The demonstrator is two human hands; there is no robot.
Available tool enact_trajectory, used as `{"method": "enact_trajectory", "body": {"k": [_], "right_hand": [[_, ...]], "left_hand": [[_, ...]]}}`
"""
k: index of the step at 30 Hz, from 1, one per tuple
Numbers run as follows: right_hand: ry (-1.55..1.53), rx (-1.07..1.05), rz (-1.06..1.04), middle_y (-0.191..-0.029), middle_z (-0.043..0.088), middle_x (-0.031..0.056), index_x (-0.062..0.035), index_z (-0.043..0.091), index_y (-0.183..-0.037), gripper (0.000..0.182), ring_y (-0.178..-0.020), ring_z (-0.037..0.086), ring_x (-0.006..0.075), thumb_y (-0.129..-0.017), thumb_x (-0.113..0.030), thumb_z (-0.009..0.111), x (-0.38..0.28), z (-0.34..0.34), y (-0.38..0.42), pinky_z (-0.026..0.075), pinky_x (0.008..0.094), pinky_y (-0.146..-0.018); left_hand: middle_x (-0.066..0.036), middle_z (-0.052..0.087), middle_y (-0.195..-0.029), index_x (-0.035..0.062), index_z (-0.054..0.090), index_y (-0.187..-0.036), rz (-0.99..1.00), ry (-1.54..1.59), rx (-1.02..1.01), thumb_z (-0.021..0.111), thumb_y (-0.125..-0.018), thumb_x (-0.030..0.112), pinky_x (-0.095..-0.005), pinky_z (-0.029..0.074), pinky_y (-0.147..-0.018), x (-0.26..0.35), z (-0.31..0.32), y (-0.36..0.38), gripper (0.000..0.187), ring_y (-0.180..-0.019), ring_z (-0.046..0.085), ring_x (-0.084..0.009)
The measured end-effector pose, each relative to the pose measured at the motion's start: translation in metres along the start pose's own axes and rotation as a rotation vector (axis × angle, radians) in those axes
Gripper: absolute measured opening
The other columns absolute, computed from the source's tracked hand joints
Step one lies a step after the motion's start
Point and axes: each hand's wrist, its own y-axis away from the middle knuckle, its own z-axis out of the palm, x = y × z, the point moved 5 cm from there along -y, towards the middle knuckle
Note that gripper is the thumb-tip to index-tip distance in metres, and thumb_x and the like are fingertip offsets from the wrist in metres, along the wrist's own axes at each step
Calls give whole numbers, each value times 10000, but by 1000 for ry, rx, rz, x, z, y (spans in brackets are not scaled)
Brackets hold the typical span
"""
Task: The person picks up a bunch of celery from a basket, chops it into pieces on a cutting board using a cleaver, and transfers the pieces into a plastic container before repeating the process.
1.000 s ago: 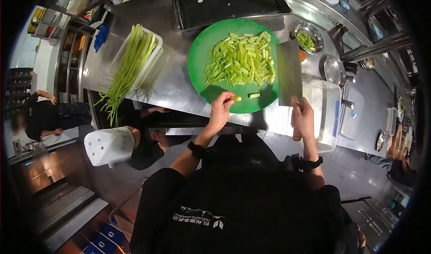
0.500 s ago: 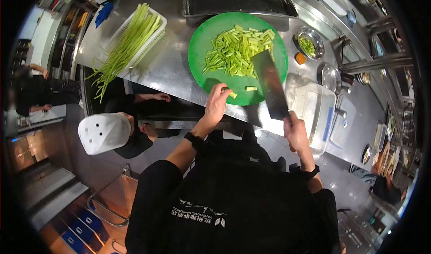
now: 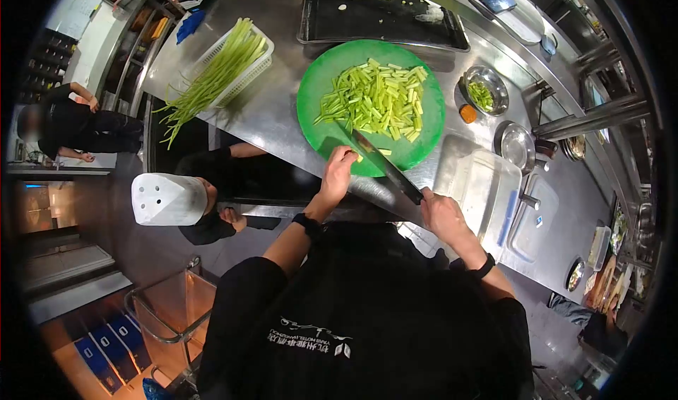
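Observation:
My right hand (image 3: 446, 216) is closed round the handle of a cleaver (image 3: 388, 167). Its blade stands nearly edge-on over a round green cutting board (image 3: 308, 92), the tip close to a pile of cut green stalks (image 3: 378, 100). At the board's near edge, my left hand (image 3: 339, 174) has its fingers pinched together on a small stalk piece (image 3: 359, 158), partly hidden by the fingertips. Another loose piece (image 3: 385, 152) lies just beyond the blade. The blade passes close to the right of my left fingers.
Long green stalks (image 3: 212, 82) overhang a white basket (image 3: 263, 64) at left. A black tray (image 3: 381, 29) lies behind the board. Metal bowls (image 3: 518, 145) and a clear plastic container (image 3: 487, 188) stand at right. A person in a white cap (image 3: 169, 198) is below left.
The cleaver has swung left and turned from showing its flat side to nearly edge-on, now nearer my left hand. My right hand moved left; the view shifted slightly.

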Motion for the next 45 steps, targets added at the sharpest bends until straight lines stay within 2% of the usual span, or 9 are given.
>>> {"method": "enact_trajectory", "body": {"k": [10, 13, 17, 23, 27, 32, 39, 41, 45], "right_hand": [[28, 23, -155, -668, 640, 245, 73, 562, -1046, 183, -602, 637, 431, -944, -79, 552, -20, -20, 1, 516, 506, -572], [32, 56, -159, -658, 648, 243, 65, 613, -976, 167, -592, 664, 408, -948, -58, 503, -19, -12, -3, 537, 499, -546], [24, 20, -161, -651, 646, 238, 53, 596, -976, 150, -602, 666, 411, -948, -66, 509, -3, 19, -10, 538, 507, -554], [17, 30, -139, -660, 650, 236, 45, 581, -990, 134, -614, 664, 419, -938, -65, 525, -16, -12, -9, 536, 515, -571], [10, -8, -134, -655, 646, 238, 48, 583, -999, 141, -627, 667, 417, -934, -67, 533, -24, -19, -6, 541, 509, -591], [-4, -5, -141, -651, 639, 247, 55, 579, -1036, 167, -627, 666, 418, -935, -70, 533, -7, 19, -13, 540, 511, -595], [-15, -37, -114, -659, 638, 253, 59, 565, -1094, 210, -640, 666, 426, -940, -83, 543, -23, -17, -7, 542, 515, -605], [-36, -41, -109, -668, 642, 256, 57, 564, -1100, 218, -650, 665, 435, -940, -90, 551, -13, 12, -11, 542, 521, -619], [-100, -28, -57, -686, 640, 275, 37, 562, -1130, 246, -689, 655, 467, -952, -133, 569, 7, 29, -20, 533, 537, -663]], "left_hand": [[-180, 622, -1070, -15, 671, -1008, -19, -31, 42, 612, -839, -67, -424, 522, -849, -2, 7, 1, 186, -1009, 623, -372], [-184, 630, -1059, -16, 671, -989, -19, -21, 74, 633, -853, -64, -420, 526, -829, 1, 5, -1, 149, -985, 633, -374], [-182, 630, -1059, -9, 670, -1006, -54, -69, 24, 643, -847, -64, -427, 523, -833, -3, 6, 2, 171, -998, 625, -383], [-163, 610, -1052, 0, 672, -1087, -53, -77, -7, 609, -856, -54, -438, 506, -834, 0, 0, 7, 246, -988, 601, -374], [-185, 625, -1039, -2, 665, -1042, -77, -64, -8, 638, -867, -39, -437, 510, -828, 3, -2, 7, 181, -972, 615, -393], [-183, 630, -1023, -11, 666, -1022, -62, -62, 23, 623, -888, -15, -434, 508, -825, -1, 0, 8, 141, -969, 616, -392], [-170, 616, -1006, -11, 662, -1034, -101, -55, -2, 584, -880, -21, -443, 497, -840, -4, -2, 12, 172, -987, 597, -380], [-184, 629, -989, -17, 667, -1007, -50, -30, 15, 608, -907, -10, -437, 504, -820, 1, -6, 10, 116, -943, 618, -392], [-166, 615, -989, -15, 660, -1020, -23, -59, 14, 580, -877, -28, -440, 499, -820, -3, -6, 10, 165, -940, 597, -380]]}}
